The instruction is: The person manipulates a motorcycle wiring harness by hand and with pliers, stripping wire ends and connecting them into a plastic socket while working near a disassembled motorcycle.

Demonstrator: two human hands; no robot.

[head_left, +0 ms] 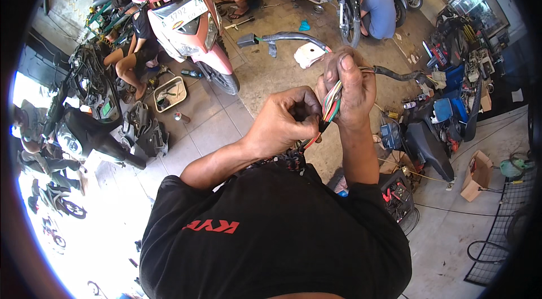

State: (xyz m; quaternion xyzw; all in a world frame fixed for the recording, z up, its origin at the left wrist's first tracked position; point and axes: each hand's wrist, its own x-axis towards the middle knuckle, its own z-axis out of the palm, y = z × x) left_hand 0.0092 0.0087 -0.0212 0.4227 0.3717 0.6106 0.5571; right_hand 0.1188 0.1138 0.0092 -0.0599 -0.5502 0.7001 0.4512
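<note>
Busy shop floor [226, 124] here, tiled, with a pink scooter [189, 22] parked up ahead of me and a few other people crouched over bikes further back. I'm standing with the wiring harness [331, 101] held up in front of my chest: my right hand [347, 93] is closed around the bundle of coloured wires, and my left hand [282, 124] is pinching the lower end where the black wrap [323, 125] sits, so both hands are close together and clamped on the same loom. As far as I can judge it's mid-job: the wires are bare and fanned out in my grip, while the stretch running off to the right, the sleeved cable [398, 76], is already covered. My fingers hide whatever I'm pinching, and I can't tell if there's tape or a connector in there.
</note>
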